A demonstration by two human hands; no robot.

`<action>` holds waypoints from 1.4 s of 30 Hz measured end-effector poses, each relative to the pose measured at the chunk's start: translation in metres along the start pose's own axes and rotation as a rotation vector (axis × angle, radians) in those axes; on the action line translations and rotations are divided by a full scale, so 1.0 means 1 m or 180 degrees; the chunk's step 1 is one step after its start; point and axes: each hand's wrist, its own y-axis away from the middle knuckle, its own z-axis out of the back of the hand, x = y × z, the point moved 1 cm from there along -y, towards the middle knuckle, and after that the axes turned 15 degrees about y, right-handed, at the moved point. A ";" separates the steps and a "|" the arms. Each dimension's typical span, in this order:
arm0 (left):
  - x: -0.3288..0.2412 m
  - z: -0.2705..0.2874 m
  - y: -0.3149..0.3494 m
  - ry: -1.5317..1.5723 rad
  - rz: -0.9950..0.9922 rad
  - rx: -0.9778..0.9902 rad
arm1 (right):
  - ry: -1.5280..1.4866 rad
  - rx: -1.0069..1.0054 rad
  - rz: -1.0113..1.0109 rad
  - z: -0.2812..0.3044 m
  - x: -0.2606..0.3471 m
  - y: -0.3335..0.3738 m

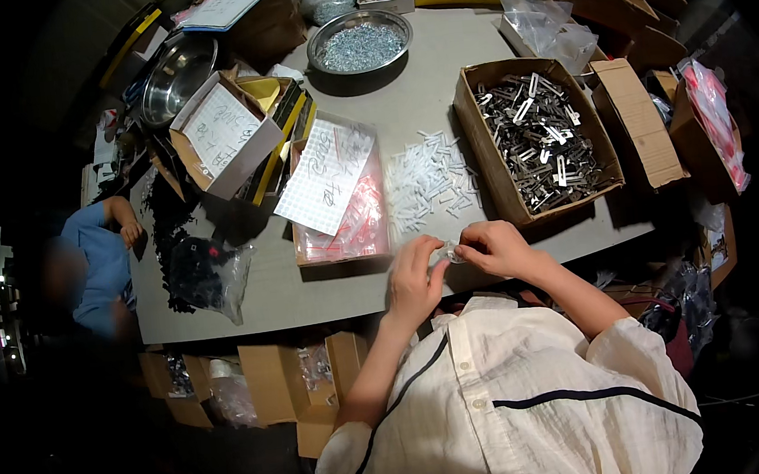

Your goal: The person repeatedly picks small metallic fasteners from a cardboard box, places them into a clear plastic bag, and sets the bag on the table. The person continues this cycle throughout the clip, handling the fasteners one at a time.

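Close to the table's front edge, my left hand (416, 279) and my right hand (496, 250) meet, fingers closed on a small clear plastic bag (450, 252). What the bag holds is too small to make out. Just beyond my hands lies a loose pile of white plastic pieces (431, 179). Right of the pile stands a cardboard box (471, 127) full of dark and silver metal brackets (537, 140). To the left, a shallow box (343, 271) contains small clear bags with red marks (356, 217), partly covered by a white grid-patterned sheet (326, 174).
At the back, a steel bowl (362, 71) holds small shiny metal parts. A plastic bag of black pieces (209, 277) lies at the left among scattered black bits. Cardboard boxes (638, 123) crowd the right side. A person in blue (96, 259) is at the far left.
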 end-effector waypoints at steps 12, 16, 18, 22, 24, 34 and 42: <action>0.018 -0.005 -0.013 0.0411 0.0501 -0.0047 | 0.0037 0.0024 0.0508 0.023 0.004 -0.013; 0.022 -0.006 -0.011 0.1107 0.1057 -0.0304 | 0.0071 -0.0139 0.0457 0.009 -0.003 -0.011; 0.027 -0.006 -0.007 0.1308 0.1334 -0.0207 | -0.0123 -0.0293 0.0418 0.010 -0.002 -0.007; 0.035 -0.008 -0.003 0.1087 0.1311 -0.0124 | -0.0007 -0.0344 0.0441 0.002 -0.010 -0.007; 0.042 -0.015 -0.002 0.0984 0.1270 -0.0099 | 0.0116 -0.0368 0.0371 -0.003 -0.013 -0.008; 0.033 -0.032 0.009 -0.0359 0.0143 0.0098 | -0.0332 -0.0755 0.0295 -0.005 -0.008 0.003; 0.049 -0.037 0.023 -0.0246 0.0396 0.0218 | -0.0145 -0.0127 -0.0066 -0.021 -0.008 0.008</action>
